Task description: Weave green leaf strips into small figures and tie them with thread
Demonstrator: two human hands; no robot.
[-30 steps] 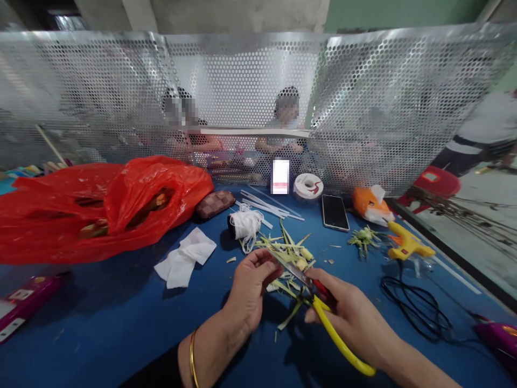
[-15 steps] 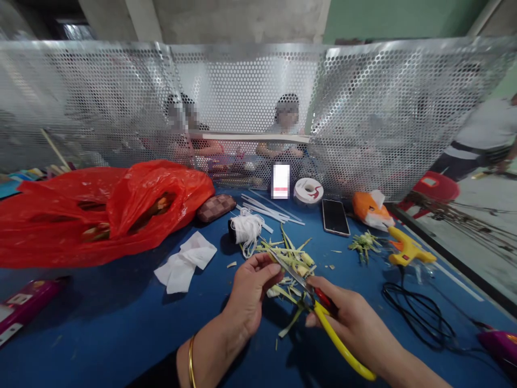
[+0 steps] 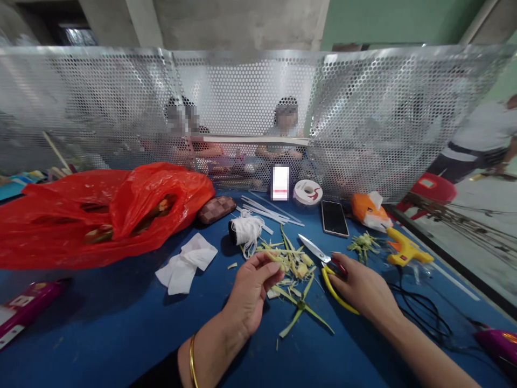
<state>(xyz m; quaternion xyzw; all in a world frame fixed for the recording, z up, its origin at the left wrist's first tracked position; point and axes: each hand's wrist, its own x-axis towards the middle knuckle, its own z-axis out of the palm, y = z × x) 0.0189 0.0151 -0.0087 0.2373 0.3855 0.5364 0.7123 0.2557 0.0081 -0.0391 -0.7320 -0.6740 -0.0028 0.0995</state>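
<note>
Pinching a green strip (image 3: 278, 260) over the table (image 3: 121, 323), the left hand (image 3: 251, 285) is closed at the fingertips; just right lie cut scraps (image 3: 302, 269) and, nearer, a crossed green piece (image 3: 301, 305). Cutting looks partly done, the strip perhaps unfinished. Further right, the right hand (image 3: 358, 279) curls around scissors (image 3: 322, 255).

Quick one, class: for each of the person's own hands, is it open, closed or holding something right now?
Left hand: closed, pinching a pale-green strip.
Right hand: closed, holding the scissors.
</note>
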